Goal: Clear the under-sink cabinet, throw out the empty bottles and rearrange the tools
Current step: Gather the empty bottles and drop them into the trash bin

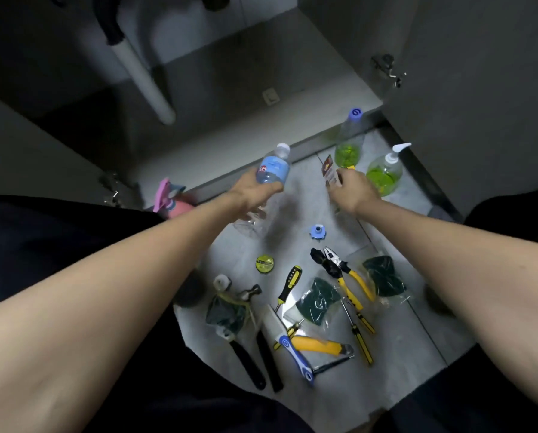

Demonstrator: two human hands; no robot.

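Clear bottle [272, 170] in left hand [255, 192] — base hidden (blurred).

View: one head-worn wide-angle camera
Facing: forward and steeply down
Near: both forearms and the floor [295, 398]
Far: the open under-sink cabinet [230, 89]
Shared views: none, single camera

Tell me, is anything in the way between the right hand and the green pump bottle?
Nothing visible blocks it. The right hand, pinching a small red-and-white packet, hovers just left of the clear pump bottle of green liquid; only bare floor tile lies between them.
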